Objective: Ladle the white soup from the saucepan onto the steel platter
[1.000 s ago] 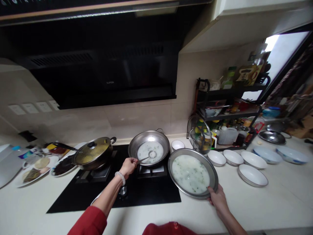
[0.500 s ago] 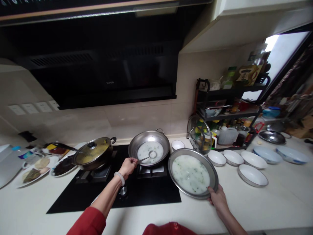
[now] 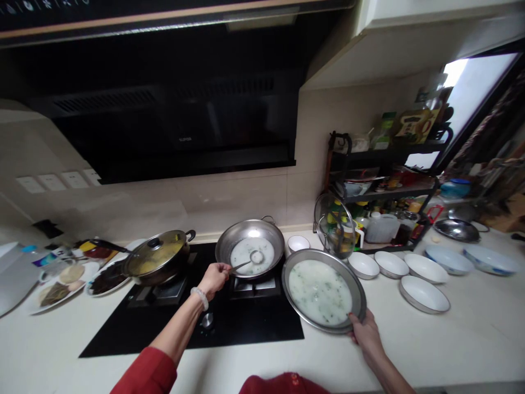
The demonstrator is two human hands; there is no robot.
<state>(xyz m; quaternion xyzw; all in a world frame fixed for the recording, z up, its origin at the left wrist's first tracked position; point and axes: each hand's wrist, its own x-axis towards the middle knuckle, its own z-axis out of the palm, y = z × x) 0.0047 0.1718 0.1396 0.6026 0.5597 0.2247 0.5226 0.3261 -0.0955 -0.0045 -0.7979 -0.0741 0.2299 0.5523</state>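
My left hand [image 3: 215, 278] is closed around the handle of a ladle [image 3: 256, 257], whose bowl rests in the white liquid inside a metal wok [image 3: 229, 241] on the right burner. A wide metal basin [image 3: 357, 293], filled with white soup and green bits [image 3: 320, 290], is beside the wok, over the hob's right edge. Its lower right rim is gripped by my right hand [image 3: 365, 329], thumb on top and fingers partly hidden below.
A glass-lidded pan [image 3: 158, 254] sits on the left burner, with filled plates [image 3: 61, 290] farther left. White bowls [image 3: 424, 294] stand at right, below a condiment rack [image 3: 385, 194] with a glass lid [image 3: 328, 219] leaning on it. A range hood [image 3: 184, 120] hangs above.
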